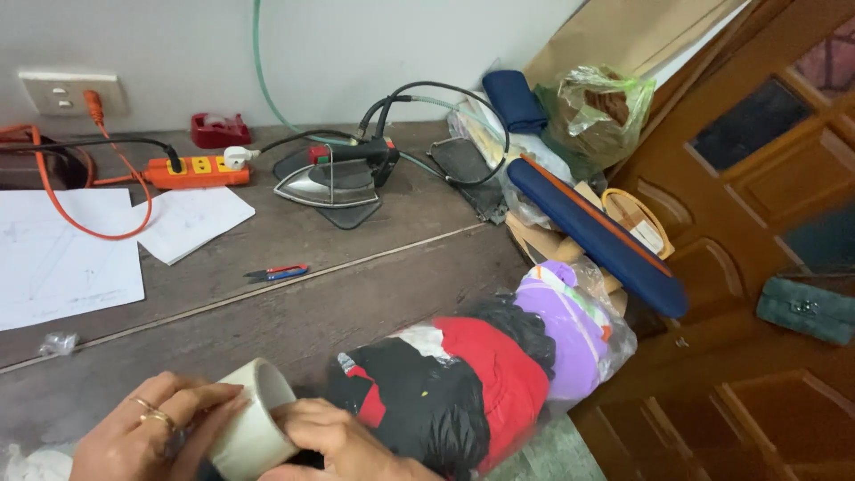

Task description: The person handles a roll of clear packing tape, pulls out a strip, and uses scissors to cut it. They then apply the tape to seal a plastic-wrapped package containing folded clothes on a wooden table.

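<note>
Two hands meet on a roll of pale tape (256,420) at the lower edge of the view. The left hand (142,436), ringed, is closed around the roll's outer face; the right hand (334,438) presses its fingertips against the roll's near rim, as though feeling for the free end. No strip of tape can be seen drawn out, so the work appears to be at its start: the roll is in hand, nothing yet looks taped.

Just beside the right hand lies a clear plastic bag of folded clothes (481,374) in black, red and purple. Whether its mouth is sealed cannot be told.

The dark wooden tabletop (356,294) carries, farther back, a flat iron (331,178) resting on a dark mat, its cord looping up behind it. An orange power strip (198,171) lies to the left, its cable running to a wall socket (62,92). White paper sheets (71,258) cover the left part; small snips (278,272) with red and blue handles lie near the middle, well apart from the hands. A red tape dispenser (220,130) sits against the pale wall.

At the right, a long navy roll (597,236) rests on a heap of bags and cardboard, beside a brown panelled wooden door (766,178).
</note>
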